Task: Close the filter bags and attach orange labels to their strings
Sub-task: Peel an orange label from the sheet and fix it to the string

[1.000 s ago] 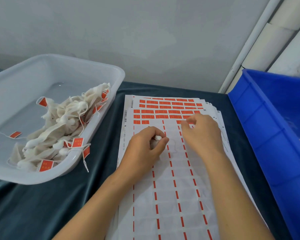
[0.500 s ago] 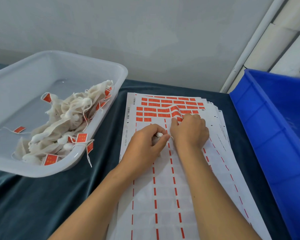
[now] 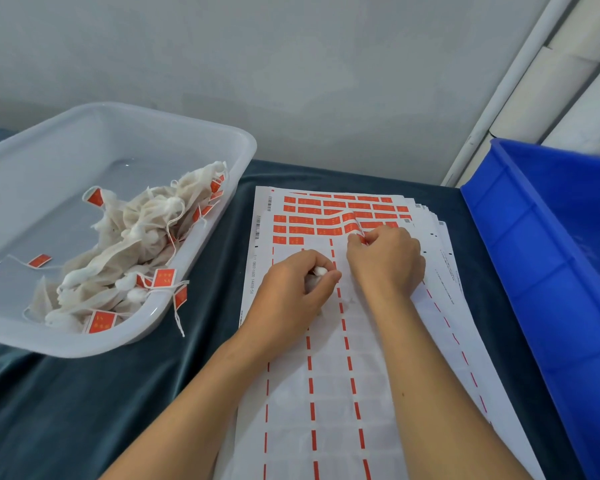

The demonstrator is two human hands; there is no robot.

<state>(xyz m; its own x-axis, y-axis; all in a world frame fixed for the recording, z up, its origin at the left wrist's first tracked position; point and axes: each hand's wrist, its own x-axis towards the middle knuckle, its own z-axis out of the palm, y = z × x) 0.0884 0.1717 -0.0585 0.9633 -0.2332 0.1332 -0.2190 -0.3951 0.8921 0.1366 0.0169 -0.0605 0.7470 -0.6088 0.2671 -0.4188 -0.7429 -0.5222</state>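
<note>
My left hand [image 3: 297,289] is curled round a small white filter bag [image 3: 317,271], of which only the gathered top shows between thumb and fingers. It rests on a stack of label sheets [image 3: 326,393]. My right hand [image 3: 385,259] pinches an orange label [image 3: 355,228] at the lower edge of the remaining orange rows [image 3: 312,220], and the sheet buckles upward there. The string of the bag is hidden under my hands.
A clear plastic tub [image 3: 194,258] at the left holds a heap of closed filter bags with orange labels [image 3: 129,254]; some strings hang over its rim. A blue crate [image 3: 541,271] stands at the right. Dark cloth [image 3: 84,410] covers the table.
My right hand came down and left onto the label rows, close to my left hand, and took a label between its fingertips; the sheet now lifts there. My left hand kept still.
</note>
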